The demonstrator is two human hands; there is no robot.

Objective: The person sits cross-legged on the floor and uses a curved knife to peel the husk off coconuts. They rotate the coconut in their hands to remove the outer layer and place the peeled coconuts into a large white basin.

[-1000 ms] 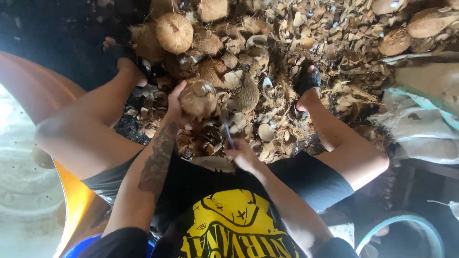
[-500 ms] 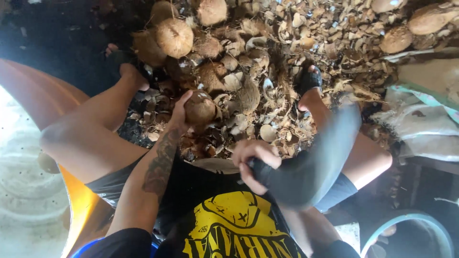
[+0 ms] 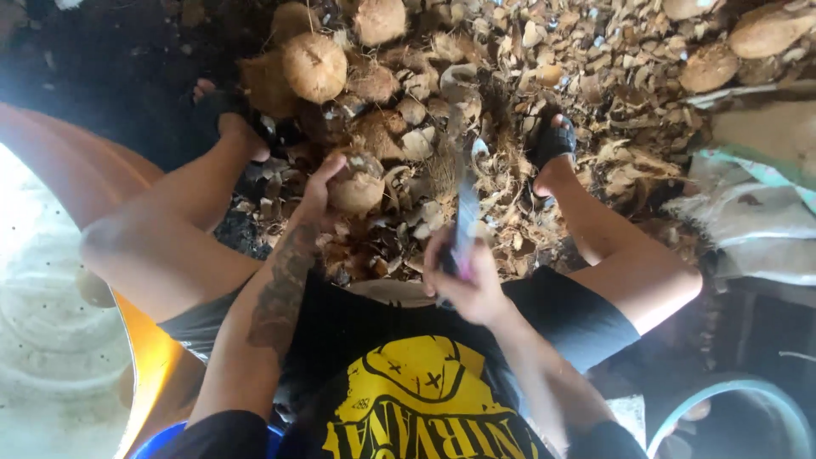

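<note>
Between knees, left hand (image 3: 319, 191) gripped coconut (image 3: 357, 183); right hand (image 3: 463, 276) closed around knife (image 3: 466, 217) above husk pile (image 3: 510, 76).

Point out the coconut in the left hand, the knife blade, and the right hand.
Coconut (image 3: 359, 183): head view, on its husked brown side beside the fingers.
Knife blade (image 3: 467, 212): head view, mid-blade, motion-blurred.
Right hand (image 3: 463, 276): head view, on the knuckles around the handle.

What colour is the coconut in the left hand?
Pale brown and tan, with rough husk patches; the coconut shows best in the head view, gripped by the left hand.
</note>
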